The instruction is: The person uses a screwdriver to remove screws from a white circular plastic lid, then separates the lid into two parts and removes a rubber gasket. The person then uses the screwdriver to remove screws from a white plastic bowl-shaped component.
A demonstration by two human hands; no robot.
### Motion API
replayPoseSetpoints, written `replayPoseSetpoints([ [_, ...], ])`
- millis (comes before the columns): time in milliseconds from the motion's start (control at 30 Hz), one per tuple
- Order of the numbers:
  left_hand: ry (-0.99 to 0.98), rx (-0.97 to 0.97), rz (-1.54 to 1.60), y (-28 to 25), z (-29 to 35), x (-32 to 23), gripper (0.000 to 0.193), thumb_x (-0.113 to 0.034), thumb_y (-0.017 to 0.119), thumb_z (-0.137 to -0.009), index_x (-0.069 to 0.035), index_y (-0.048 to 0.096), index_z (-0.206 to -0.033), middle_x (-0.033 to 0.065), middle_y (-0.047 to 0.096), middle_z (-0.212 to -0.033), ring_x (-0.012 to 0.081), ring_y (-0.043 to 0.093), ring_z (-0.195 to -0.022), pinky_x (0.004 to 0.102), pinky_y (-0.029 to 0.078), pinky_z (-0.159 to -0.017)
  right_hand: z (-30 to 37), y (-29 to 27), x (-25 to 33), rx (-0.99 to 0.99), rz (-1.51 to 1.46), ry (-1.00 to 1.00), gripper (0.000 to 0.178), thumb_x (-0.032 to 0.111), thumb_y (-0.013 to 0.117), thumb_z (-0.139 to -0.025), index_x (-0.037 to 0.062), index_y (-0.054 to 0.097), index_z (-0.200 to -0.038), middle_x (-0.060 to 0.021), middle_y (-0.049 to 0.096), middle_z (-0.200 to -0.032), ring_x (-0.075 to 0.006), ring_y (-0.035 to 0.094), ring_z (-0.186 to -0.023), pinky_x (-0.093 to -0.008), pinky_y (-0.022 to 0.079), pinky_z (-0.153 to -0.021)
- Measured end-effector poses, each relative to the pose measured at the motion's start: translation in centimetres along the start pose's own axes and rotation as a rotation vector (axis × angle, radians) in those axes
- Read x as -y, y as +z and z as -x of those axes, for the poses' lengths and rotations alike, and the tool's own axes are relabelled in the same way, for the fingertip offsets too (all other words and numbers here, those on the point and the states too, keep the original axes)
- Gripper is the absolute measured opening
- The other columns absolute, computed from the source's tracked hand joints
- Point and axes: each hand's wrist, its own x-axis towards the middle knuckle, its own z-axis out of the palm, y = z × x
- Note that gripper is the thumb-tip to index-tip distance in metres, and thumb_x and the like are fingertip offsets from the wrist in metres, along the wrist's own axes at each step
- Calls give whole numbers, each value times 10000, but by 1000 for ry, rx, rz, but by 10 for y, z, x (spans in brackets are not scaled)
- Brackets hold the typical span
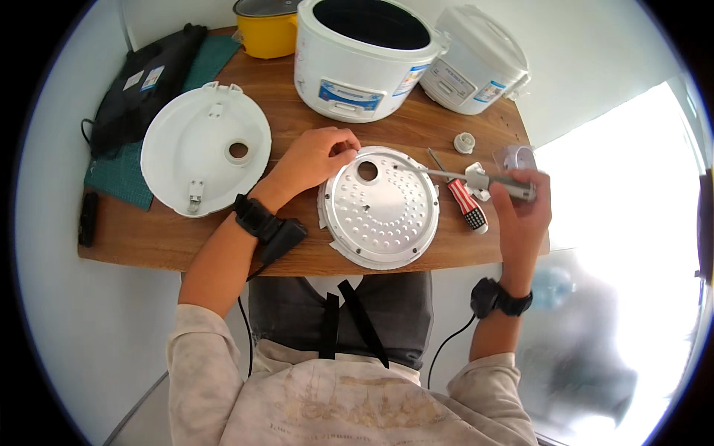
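A round silver metal plate (401,215) with rows of small dimples and one round hole lies at the table's front edge. My left hand (316,156) is closed in a pinch at its upper left rim; what the fingertips hold, if anything, is too small to make out. My right hand (528,201) grips the grey handle of a screwdriver (476,178). Its long shaft points left across the plate, with the tip close to the round hole. Under the shaft lies a second screwdriver (468,208) with a red, white and black handle.
A white round cover (178,156) lies left on a green mat (123,175) beside a black bag (152,82). Behind stand a yellow pot (268,36), a white rice cooker body (357,67) and another white cooker (476,63). A small white cap (464,143) sits at the right.
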Motion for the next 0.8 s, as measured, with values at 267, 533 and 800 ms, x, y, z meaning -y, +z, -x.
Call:
replayPoseSetpoints([
  [267, 26, 20, -384, -13, -15, -26, 168, -169, 673, -878, -60, 739, -987, 108, 730, -921, 276, 691, -831, 361, 543, -753, 47, -15, -52, -227, -310, 102, 267, 40, 719, -914, 30, 519, -1090, -78, 618, -1059, -134, 622, -908, -275, 522, -814],
  [533, 184, 117, -639, -6, -23, -45, 91, -115, 642, -825, -33, 635, -787, 118, 652, -809, 326, 648, -782, 416, 527, -703, 58, 28, -69, -225, -598, 238, 239, 57, 690, -941, 24, 500, -1084, -79, 637, -987, -126, 649, -857, -286, 573, -793],
  [800, 157, 151, -716, -1, -27, -46, 163, -143, 638, -836, 6, 606, -776, 184, 618, -808, 372, 639, -782, 447, 524, -713, 59, 53, -83, -241, -748, 251, 252, 69, 692, -940, 22, 496, -1092, -86, 608, -1039, -135, 641, -891, -314, 599, -798],
])
